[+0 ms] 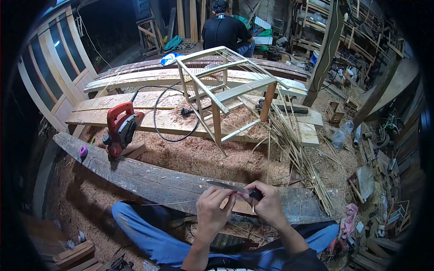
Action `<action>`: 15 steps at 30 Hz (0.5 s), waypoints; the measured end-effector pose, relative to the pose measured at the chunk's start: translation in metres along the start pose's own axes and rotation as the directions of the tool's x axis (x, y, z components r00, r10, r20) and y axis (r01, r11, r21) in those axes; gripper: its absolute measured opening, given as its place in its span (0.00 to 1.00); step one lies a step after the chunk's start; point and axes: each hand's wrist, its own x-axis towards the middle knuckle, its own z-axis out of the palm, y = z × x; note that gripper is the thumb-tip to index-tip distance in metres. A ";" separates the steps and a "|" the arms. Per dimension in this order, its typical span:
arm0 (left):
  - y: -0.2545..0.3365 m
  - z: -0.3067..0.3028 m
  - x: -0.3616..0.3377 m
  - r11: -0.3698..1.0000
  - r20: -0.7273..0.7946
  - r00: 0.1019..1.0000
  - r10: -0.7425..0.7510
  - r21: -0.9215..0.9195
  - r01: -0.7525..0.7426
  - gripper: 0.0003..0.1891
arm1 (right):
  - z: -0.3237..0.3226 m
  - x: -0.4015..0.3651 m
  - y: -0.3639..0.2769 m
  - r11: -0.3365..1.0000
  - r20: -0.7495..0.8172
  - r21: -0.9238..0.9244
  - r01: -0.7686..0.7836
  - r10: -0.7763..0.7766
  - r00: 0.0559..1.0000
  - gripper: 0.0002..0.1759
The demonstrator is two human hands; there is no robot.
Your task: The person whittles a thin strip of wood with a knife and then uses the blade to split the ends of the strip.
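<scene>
My right hand (pixel 270 207) is closed around the dark handle of a knife, and its blade (pixel 220 184) points left over my left fingers. Pinched in my left hand (pixel 212 211) is a thin strip (pixel 174 203), probably bamboo, that trails off to the left. Both hands meet above the near edge of a weathered plank bench (pixel 149 179), between my knees. The exact contact of blade and strip is hidden by the fingers. Beyond the bench, a slatted wooden frame (pixel 244 90) stands tilted, with a bundle of thin bamboo strips (pixel 296 156) leaning beside it.
A red electric planer (pixel 121 128) stands on the bench's left part, near a small purple object (pixel 83 151). Its black cable (pixel 155 115) loops over pale boards (pixel 97 116). Shavings (pixel 181 156) cover the ground. A person (pixel 224 31) in black sits at the back.
</scene>
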 end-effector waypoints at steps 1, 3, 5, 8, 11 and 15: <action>0.001 0.000 0.000 1.000 -0.002 1.000 -0.010 -0.025 0.010 0.06 | 0.000 0.000 0.001 1.000 0.002 0.026 -0.004 0.004 1.000 0.10; 0.003 0.000 -0.003 0.999 -0.003 0.999 -0.040 -0.007 0.040 0.06 | -0.001 -0.001 -0.002 1.000 -0.009 0.006 0.015 -0.015 1.000 0.09; 0.006 0.000 -0.005 0.998 -0.005 0.998 -0.069 0.010 0.069 0.06 | -0.001 -0.001 -0.004 0.999 -0.020 -0.014 0.034 -0.034 0.999 0.08; 0.008 0.002 -0.007 0.995 -0.028 0.995 -0.091 0.031 0.091 0.08 | 0.003 -0.005 -0.003 0.995 -0.070 -0.069 0.074 -0.079 0.994 0.07; 0.007 0.004 -0.008 0.998 -0.039 0.997 -0.066 0.008 0.066 0.10 | 0.009 -0.009 -0.003 0.996 -0.135 -0.052 0.072 -0.079 0.988 0.07; 0.002 0.013 -0.016 0.994 -0.072 0.991 -0.113 -0.007 0.112 0.13 | 0.014 -0.013 -0.007 0.986 -0.208 -0.117 0.116 -0.139 0.968 0.06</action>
